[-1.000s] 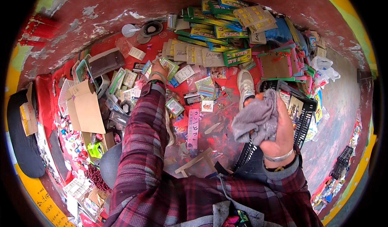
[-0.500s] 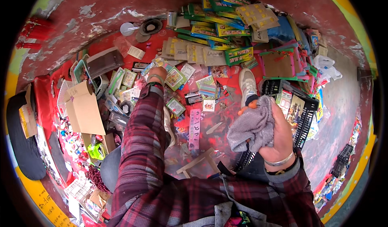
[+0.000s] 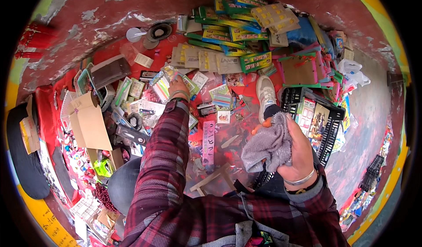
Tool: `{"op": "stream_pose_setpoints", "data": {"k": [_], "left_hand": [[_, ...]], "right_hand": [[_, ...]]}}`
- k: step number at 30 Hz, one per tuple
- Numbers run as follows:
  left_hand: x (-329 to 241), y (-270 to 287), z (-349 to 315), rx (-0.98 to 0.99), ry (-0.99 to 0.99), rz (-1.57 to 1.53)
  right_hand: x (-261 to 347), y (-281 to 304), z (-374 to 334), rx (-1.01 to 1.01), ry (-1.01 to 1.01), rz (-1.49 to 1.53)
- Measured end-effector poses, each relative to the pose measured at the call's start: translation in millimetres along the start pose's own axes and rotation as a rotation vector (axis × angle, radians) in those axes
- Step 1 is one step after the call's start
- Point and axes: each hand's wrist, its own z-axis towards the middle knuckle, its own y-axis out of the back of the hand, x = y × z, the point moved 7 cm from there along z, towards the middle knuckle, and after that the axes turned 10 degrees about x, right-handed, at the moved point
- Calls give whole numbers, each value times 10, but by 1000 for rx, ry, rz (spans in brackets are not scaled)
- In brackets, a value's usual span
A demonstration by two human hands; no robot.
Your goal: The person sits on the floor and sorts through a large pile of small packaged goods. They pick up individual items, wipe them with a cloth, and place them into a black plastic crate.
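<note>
My right hand point(image 3: 301, 154) is closed round a crumpled grey cloth point(image 3: 267, 143), held up over my right leg. Orange fingertips show at the cloth's far edge. My left arm reaches forward to the pile on the floor. There my left hand point(image 3: 179, 88) is over small flat packs, its fingers largely hidden. Against its left side lies a clear-wrapped pack with coloured stripes point(image 3: 161, 87). Just right of it are a green-edged picture card pack point(image 3: 192, 88) and a white card with writing point(image 3: 200, 79).
A black plastic crate point(image 3: 326, 147) holding flat packs stands at my right. Yellow-green boxes point(image 3: 246, 34) are heaped at the back. An open cardboard box point(image 3: 91, 123) and white baskets point(image 3: 67, 110) stand left. A pink ruler-like strip point(image 3: 208, 143) lies between my feet.
My left hand has shifted right and slightly nearer over the packs, and the striped pack beside it has come into sight. The right hand keeps hold of the cloth, a little lower.
</note>
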Motion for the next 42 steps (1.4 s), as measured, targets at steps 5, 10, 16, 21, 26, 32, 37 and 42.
{"op": "stream_pose_setpoints", "data": {"k": [5, 10, 16, 21, 26, 32, 37, 42], "left_hand": [[55, -59, -108, -67, -25, 46], [-43, -189, -262, 21, -247, -242], [195, -545, 85, 194, -366, -767], [104, -48, 367, -110, -242, -149], [46, 7, 204, -81, -177, -61], [-408, 28, -585, -170, -427, -297], [-392, 144, -1153, -344, -628, -312], [-667, 995, -1835, -562, -758, -382]], "right_hand": [[-32, -2, 9, 26, -16, 46], [-45, -28, 16, 22, 5, -47], [-30, -110, 14, 225, -2, -39], [-61, 18, 47, -24, -18, 12], [-57, -36, 44, 87, -61, 11], [-26, -59, -5, 139, -15, -8], [48, -44, 51, 114, 91, 29], [435, 110, 56, 171, 320, -171]]}}
